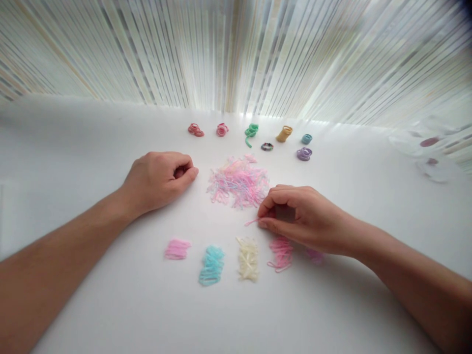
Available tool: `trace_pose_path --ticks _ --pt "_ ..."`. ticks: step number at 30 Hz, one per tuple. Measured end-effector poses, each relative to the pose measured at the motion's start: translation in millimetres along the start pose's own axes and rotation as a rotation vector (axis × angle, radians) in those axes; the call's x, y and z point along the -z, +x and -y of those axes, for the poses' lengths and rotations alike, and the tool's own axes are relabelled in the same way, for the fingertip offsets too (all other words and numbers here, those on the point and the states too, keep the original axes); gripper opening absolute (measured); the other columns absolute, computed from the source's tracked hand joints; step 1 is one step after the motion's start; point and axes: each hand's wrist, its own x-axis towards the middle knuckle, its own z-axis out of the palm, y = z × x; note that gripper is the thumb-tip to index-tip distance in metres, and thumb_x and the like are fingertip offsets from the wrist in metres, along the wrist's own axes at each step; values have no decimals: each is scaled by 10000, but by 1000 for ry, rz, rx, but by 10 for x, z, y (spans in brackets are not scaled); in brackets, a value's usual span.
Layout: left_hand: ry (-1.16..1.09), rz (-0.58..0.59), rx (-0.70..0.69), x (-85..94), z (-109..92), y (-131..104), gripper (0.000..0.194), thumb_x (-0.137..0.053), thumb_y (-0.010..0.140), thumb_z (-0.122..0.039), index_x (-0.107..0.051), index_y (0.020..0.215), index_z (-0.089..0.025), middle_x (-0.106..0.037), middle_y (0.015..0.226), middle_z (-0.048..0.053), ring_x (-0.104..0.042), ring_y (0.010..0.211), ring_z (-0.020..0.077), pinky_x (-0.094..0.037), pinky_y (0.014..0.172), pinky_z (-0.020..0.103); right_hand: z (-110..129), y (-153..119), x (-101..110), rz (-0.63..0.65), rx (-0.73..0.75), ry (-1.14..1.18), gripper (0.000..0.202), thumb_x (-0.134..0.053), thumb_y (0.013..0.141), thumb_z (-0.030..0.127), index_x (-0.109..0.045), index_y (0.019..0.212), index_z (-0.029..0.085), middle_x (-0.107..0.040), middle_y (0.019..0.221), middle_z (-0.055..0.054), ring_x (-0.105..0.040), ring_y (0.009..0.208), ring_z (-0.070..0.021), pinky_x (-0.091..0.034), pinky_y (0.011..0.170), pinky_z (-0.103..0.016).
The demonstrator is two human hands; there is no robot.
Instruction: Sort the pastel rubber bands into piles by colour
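Note:
A loose pile of thin pastel elastic bands (239, 182), mostly pink with white and lilac, lies mid-table. My right hand (295, 214) pinches one pink elastic band (252, 222) between thumb and forefinger, just off the pile's near right edge. On the left, my left hand (165, 178) rests on the table, fingers curled closed, with nothing visible in them. Sorted bunches lie nearer me: light pink bands (177, 249), blue bands (212, 265), cream bands (248, 259) and deeper pink bands (282, 254). A pinkish-purple bunch (315, 256) is partly hidden under my right hand.
Along the back stand coiled items: red (195, 130), pink (222, 129), green (251, 132), yellow (284, 133), blue (307, 138) and purple (304, 154). A multicoloured ring (267, 146) lies among them. A striped curtain (206, 54) borders the white table (121, 305); clear round objects (435, 167) are at right.

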Motion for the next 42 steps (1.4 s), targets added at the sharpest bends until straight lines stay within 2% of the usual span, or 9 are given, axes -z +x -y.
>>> trace_pose_path --ticks 4,8,14,25,30,34,42 --pt "5 5 -1 6 -8 2 355 -446 903 -491 -639 779 -219 -677 752 27 -572 709 186 -345 680 328 -44 -16 71 20 -53 40 76 -774 837 265 -754 889 214 -737 846 -25 -627 690 -157 -502 636 -293" --pt "2 8 -4 11 -16 1 351 -447 900 -490 -629 777 -217 -678 757 29 -570 709 185 -337 678 326 -90 -21 107 30 -82 74 90 -778 843 291 -780 899 221 -731 827 -29 -630 687 -170 -498 601 -296" --pt "10 15 10 13 -23 -5 353 -451 908 -479 -659 797 -217 -685 775 34 -592 749 199 -356 702 331 -95 -6 71 27 -40 90 86 -784 854 299 -820 882 226 -726 842 -47 -631 680 -166 -512 597 -291" --pt "-60 -3 -21 8 -42 -24 312 -484 904 -440 -637 762 -207 -680 757 37 -562 717 181 -345 684 332 -209 -6 6 -3 -28 112 167 -791 886 416 -846 883 259 -713 816 -58 -628 660 -188 -484 552 -321" --pt "-2 2 -4 20 -17 -12 338 -461 908 -474 -637 778 -216 -671 756 32 -564 727 187 -336 690 330 -139 11 36 -3 -60 140 113 -817 846 332 -853 881 231 -707 795 -45 -624 676 -171 -487 578 -305" --pt "-1 -13 -32 7 16 -8 351 -463 935 -476 -634 799 -202 -635 736 6 -509 693 147 -322 680 328 -97 26 48 -3 -57 143 99 -801 836 263 -863 888 207 -707 780 -38 -627 705 -163 -484 601 -292" --pt "-13 -28 -15 -19 43 10 374 -477 898 -508 -667 790 -206 -655 736 26 -527 684 166 -338 675 325 -111 28 41 -1 -56 162 117 -799 825 272 -868 888 201 -705 774 -36 -627 711 -162 -480 594 -283"
